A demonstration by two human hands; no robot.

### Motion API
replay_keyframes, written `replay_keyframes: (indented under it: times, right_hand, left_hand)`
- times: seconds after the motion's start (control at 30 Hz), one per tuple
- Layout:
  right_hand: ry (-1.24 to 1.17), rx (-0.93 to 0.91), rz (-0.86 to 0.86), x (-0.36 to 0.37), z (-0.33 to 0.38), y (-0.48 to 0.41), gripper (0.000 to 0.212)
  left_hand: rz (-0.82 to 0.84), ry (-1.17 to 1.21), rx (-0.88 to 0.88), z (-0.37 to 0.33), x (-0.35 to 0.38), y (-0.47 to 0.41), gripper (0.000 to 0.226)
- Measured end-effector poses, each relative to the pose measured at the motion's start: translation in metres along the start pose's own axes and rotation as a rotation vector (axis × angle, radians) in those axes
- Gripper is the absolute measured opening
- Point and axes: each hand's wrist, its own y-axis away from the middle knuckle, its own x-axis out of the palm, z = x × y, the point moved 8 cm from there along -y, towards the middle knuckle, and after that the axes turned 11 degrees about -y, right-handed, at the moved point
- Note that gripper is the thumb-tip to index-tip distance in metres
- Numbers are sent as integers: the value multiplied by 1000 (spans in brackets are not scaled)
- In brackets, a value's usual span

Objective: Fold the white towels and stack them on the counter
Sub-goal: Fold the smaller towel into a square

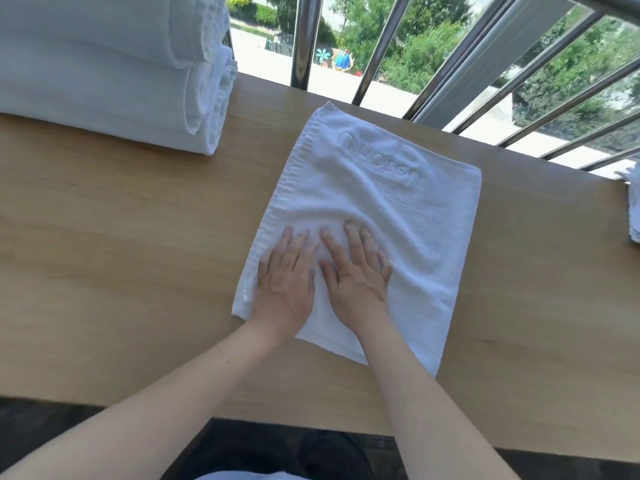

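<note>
Wooden counter (138, 237) under a barred window (381, 46), daylight outside. White towel (398, 209) spread flat mid-counter, long axis running from the near edge away toward the window, tilted a little rightward. Left hand (287, 271) and right hand (356, 268) side by side, palms down, fingers spread wide, pressing the towel's near-left part, gripping nothing. Most of the cloth lying beyond and right of the hands, so likely smoothing outward before a fold. Stack of folded towels (104, 81) well to the towel's far left. More white cloth (633, 209) off its right.
</note>
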Motion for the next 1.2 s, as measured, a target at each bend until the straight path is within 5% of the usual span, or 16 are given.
replay_keyframes:
  times: [0.13,0.23,0.33,0.5,0.63,0.8,0.97,1.1,1.2]
  right_hand:
    - [-11,79,6,-7,-6,-14,50]
    - [8,161,11,-18,-13,-25,56]
    - [-14,215,-51,-38,-20,-26,58]
    - [-279,66,-101,-58,-28,-14,49]
    - [-81,-83,-228,-83,-49,-20,43]
    - [50,10,-66,-64,-100,-43,57]
    - [81,-31,-99,-66,-121,-52,57]
    - [-86,-26,-190,-85,-128,-62,59]
    - [-116,34,-274,-106,-146,-77,50]
  left_hand:
    - [-19,-253,52,-5,6,11,51]
    - [79,-336,-26,9,12,-14,67]
    - [124,-342,-112,30,8,-56,59]
    - [135,-339,-256,48,-8,-93,51]
    - [47,-237,-268,5,-5,-76,48]
    - [129,-279,-259,-24,33,-61,75]
    - [131,-327,-249,-3,31,-90,70]
    - [-32,-158,-525,29,-3,-117,60]
    - [-152,-112,-502,31,-24,-141,55]
